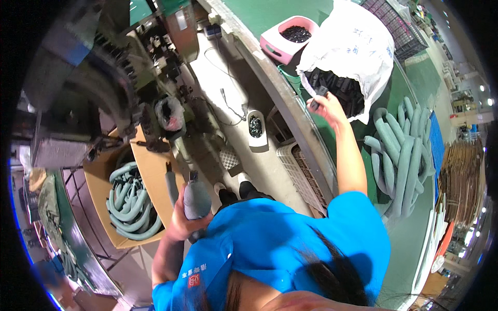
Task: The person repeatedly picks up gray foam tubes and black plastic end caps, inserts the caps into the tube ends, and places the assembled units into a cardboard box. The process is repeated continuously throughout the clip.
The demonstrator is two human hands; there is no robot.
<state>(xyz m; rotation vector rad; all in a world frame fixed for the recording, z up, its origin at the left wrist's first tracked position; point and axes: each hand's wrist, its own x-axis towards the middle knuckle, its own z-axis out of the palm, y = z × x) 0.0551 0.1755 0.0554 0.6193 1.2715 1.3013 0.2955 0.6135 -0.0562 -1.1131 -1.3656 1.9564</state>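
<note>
Left hand (181, 220) is wrapped tight around grey foam tubes (196, 199), gripping them near their ends; tubes stand roughly upright, with small dark fittings poking out on top. The hand sits just beside the right edge of a cardboard box (148, 168) on the floor. Inside the box lies a coiled heap of grey-green hose (129, 205), filling its lower half.

Right hand (327, 106) is stretched out to the bench, fingers pinched shut on a small black part (317, 96), right at the mouth of a white sack (358, 46). The sack lies on the green bench (270, 15), near its curved front edge, and is full of the same black parts (342, 90). A pink tub (288, 39) with dark pieces stands just left of the sack, touching or nearly so. A stack of grey-green foam tubes (404, 150) lies on the bench to the right of the outstretched arm, well apart from the hand.

Below the bench edge: a white basket (301, 171) on the floor and a small white tray (256, 127) holding dark bits. A machine (104, 78) with dark gear-like parts fills the upper left, above the box. Blue shirt (290, 238) fills the lower frame.
</note>
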